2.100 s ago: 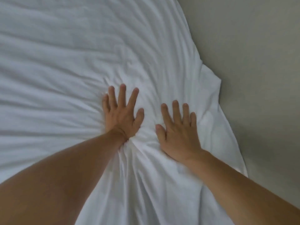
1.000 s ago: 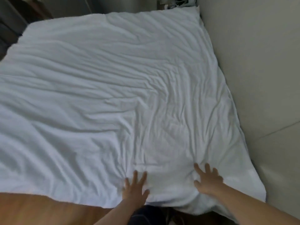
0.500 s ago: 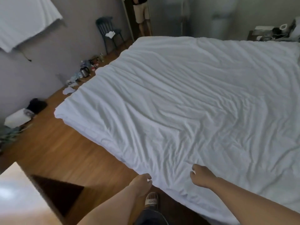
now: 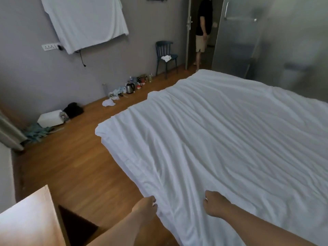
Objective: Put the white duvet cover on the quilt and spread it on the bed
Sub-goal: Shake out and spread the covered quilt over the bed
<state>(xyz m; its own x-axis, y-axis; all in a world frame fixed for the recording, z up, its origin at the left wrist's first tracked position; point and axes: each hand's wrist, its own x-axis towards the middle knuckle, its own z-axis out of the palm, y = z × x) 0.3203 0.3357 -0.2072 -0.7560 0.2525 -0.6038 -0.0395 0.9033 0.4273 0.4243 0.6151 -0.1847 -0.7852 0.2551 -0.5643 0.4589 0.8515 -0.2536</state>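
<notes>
Looking down from the head camera, a person is standing at the near edge of a bed, and both bare forearms are reaching forward from the bottom of the view. The left hand [image 4: 145,206] is curling its fingers around the near edge of the white duvet cover [image 4: 221,139], gripping the fabric right where it is hanging over the side of the bed. The right hand [image 4: 215,204] is lying on top of the cover, just to the right of the left hand and a little further in from the edge, with its fingers bent inward and seeming to bunch a small fold of cloth; how firmly it is holding is hard to tell. The cover is spreading away from both hands across the whole bed, wrinkled in long soft creases, with its far left corner lying well beyond the left hand. To the left of the left hand, a wooden floor [image 4: 71,166] is showing, and nearer still a pale wooden cabinet top [image 4: 26,221] is filling the bottom corner. Far ahead of the left hand, against a grey wall, small items including a kettle [image 4: 130,88] are sitting on the floor, a dark chair [image 4: 166,56] is standing beside them, and a white cloth [image 4: 85,22] is hanging on the wall. Beyond the chair, another person [image 4: 203,31] is standing in a doorway.
</notes>
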